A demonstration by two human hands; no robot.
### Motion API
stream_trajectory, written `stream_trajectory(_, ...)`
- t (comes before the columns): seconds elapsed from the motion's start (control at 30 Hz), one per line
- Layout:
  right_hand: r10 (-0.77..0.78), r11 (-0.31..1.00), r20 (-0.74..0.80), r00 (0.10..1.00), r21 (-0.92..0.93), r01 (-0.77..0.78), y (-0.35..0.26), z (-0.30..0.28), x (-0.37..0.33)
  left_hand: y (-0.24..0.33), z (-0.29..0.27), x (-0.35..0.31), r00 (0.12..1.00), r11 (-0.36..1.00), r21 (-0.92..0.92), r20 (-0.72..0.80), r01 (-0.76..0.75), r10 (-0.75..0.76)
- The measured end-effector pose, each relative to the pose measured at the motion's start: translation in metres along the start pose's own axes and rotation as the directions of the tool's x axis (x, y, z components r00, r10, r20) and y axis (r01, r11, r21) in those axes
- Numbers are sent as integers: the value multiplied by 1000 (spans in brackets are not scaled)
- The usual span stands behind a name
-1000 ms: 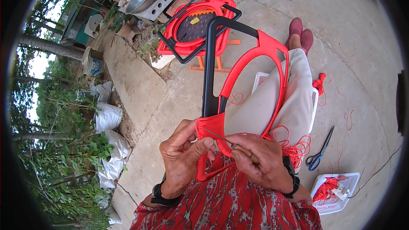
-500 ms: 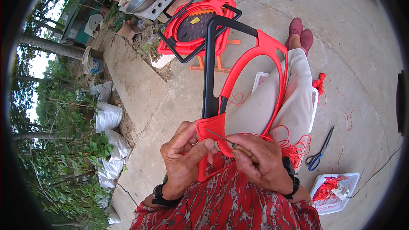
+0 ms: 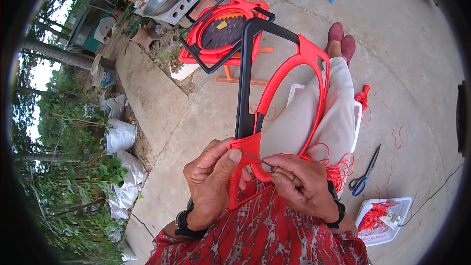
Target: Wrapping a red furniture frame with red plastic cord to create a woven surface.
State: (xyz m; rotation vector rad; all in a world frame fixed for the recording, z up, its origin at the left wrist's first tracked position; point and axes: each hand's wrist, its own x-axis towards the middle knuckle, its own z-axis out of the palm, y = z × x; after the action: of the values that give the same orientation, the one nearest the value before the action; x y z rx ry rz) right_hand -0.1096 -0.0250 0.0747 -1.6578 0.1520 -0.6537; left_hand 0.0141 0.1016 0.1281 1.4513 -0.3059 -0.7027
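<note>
A black tubular frame (image 3: 243, 88) with an oval ring wrapped in red cord (image 3: 277, 81) leans upright over my lap. My left hand (image 3: 211, 184) pinches the red-wrapped corner (image 3: 249, 143), its thumb at the edge by a tool's tip. In my right hand (image 3: 306, 184) is an awl (image 3: 287, 175), a thin metal shaft with a wooden handle. The shaft lies across the red wrapping and points toward my left thumb. Whether its tip is under the cord is hidden. Loose red cord (image 3: 339, 171) hangs in loops beside my right hand.
Scissors with blue handles (image 3: 359, 185) lie on the concrete at right, near a white tray (image 3: 403, 212) holding red cord. Ahead, a similar red-and-black frame (image 3: 185, 39) rests on an orange-legged stand (image 3: 228, 74). White sacks (image 3: 121, 136) and plants line the left.
My left thumb has moved up and left to the corner's edge, near the awl's tip. The awl stays across the wrapping. The whole view has shifted slightly.
</note>
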Motion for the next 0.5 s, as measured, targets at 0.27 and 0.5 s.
stream_trajectory(0.27, 40, 998, 11, 999, 39, -40, -7, -4, -2, -5, -3, -3, 997, 997, 21, 0, -77, 77)
stream_trajectory(0.5, -36, 999, 49, 998, -18, 37, -6, -3, 1, -5, -1, -5, 991, 986, 96, 44, -134, 130)
